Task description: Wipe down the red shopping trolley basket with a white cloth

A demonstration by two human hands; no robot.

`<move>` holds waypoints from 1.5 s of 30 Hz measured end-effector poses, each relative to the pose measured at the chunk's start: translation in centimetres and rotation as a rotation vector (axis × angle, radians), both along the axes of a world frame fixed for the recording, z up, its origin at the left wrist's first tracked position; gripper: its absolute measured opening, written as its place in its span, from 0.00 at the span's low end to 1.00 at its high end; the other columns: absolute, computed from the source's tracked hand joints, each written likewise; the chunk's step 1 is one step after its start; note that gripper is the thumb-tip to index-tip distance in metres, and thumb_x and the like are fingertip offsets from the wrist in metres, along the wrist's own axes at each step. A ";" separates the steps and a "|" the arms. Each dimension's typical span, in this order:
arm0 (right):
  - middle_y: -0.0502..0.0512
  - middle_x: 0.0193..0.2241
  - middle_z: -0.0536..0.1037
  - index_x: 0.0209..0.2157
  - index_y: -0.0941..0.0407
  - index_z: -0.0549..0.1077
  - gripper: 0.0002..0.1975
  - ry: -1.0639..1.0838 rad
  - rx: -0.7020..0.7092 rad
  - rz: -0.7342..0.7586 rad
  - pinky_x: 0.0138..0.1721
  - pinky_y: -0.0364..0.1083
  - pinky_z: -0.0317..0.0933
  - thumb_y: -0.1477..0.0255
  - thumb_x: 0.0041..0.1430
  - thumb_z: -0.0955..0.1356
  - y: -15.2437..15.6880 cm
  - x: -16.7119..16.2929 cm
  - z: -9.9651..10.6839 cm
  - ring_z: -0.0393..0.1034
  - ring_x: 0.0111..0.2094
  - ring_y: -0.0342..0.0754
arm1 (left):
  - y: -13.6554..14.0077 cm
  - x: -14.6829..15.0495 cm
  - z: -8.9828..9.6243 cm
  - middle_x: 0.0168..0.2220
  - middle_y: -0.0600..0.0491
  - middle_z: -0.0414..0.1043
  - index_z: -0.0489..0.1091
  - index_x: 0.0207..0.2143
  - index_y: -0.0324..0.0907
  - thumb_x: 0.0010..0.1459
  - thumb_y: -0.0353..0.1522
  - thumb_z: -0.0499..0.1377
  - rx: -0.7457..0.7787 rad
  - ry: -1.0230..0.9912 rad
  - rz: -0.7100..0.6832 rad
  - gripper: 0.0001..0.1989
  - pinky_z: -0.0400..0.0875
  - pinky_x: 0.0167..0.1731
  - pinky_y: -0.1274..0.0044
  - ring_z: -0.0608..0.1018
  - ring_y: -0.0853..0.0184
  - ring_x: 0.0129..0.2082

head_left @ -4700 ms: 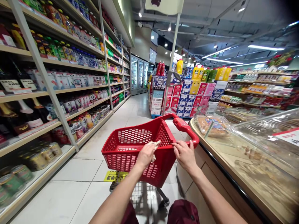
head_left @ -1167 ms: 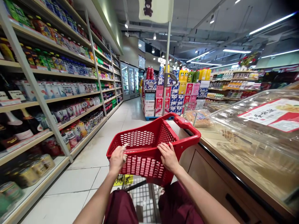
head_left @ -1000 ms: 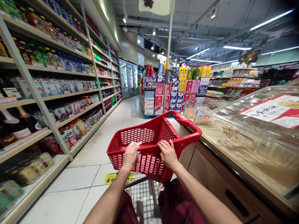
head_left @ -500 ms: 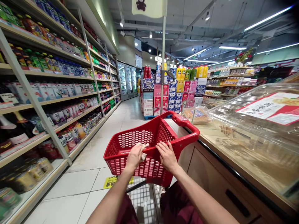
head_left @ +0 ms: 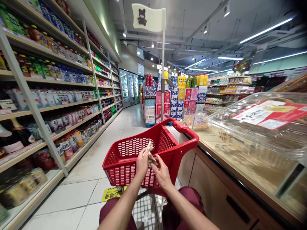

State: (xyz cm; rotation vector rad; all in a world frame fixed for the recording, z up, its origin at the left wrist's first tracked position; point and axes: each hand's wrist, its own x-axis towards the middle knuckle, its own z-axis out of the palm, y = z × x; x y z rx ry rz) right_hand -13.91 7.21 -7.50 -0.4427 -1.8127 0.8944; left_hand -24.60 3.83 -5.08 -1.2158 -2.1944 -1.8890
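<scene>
A crumpled off-white cloth (head_left: 150, 154) is held up over the near rim of a red shopping cart basket (head_left: 175, 163). My left hand (head_left: 142, 163) is closed on the cloth, its fingers around the left side. On the right side of the cloth, my right hand (head_left: 161, 174) pinches its lower end between thumb and fingers. Both hands are close together, just in front of the basket's slotted side. The part of the cloth inside my left fingers is hidden.
Shelves of drinks (head_left: 55, 78) line the left. To the right runs a wooden counter (head_left: 216, 182) with clear plastic food boxes (head_left: 263, 121). Stacked cartons (head_left: 163, 107) stand ahead. A yellow floor sticker (head_left: 112, 193) lies beside the cart, which carries a bear flag (head_left: 153, 19) on a pole.
My right hand has left the basket rim, turned, and taken hold of the cloth beside my left hand. My left hand has lifted the cloth slightly. The camera view has shifted a little.
</scene>
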 end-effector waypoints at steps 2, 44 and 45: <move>0.57 0.40 0.75 0.46 0.57 0.69 0.19 0.084 -0.177 0.100 0.41 0.46 0.65 0.66 0.53 0.64 -0.2 -0.8 0.1 0.70 0.40 0.49 | -0.6 0.7 0.4 0.40 0.49 0.74 0.67 0.42 0.41 0.52 0.42 0.52 0.070 -0.188 -0.114 0.19 0.70 0.36 0.76 0.76 0.66 0.37; 0.50 0.29 0.77 0.33 0.56 0.71 0.17 0.559 -0.958 0.357 0.32 0.43 0.64 0.65 0.39 0.72 1.8 3.9 8.3 0.71 0.29 0.44 | -3.6 6.4 9.7 0.48 0.50 0.69 0.69 0.41 0.43 0.44 0.30 0.55 -0.169 0.076 -0.412 0.18 0.64 0.46 0.72 0.70 0.63 0.47; 0.49 0.29 0.77 0.33 0.56 0.70 0.17 0.545 -0.929 0.355 0.32 0.42 0.64 0.66 0.38 0.72 1.3 3.9 8.3 0.71 0.29 0.43 | -3.8 7.0 9.5 0.50 0.50 0.67 0.70 0.40 0.44 0.42 0.29 0.57 -0.193 0.097 -0.496 0.19 0.63 0.48 0.72 0.69 0.62 0.49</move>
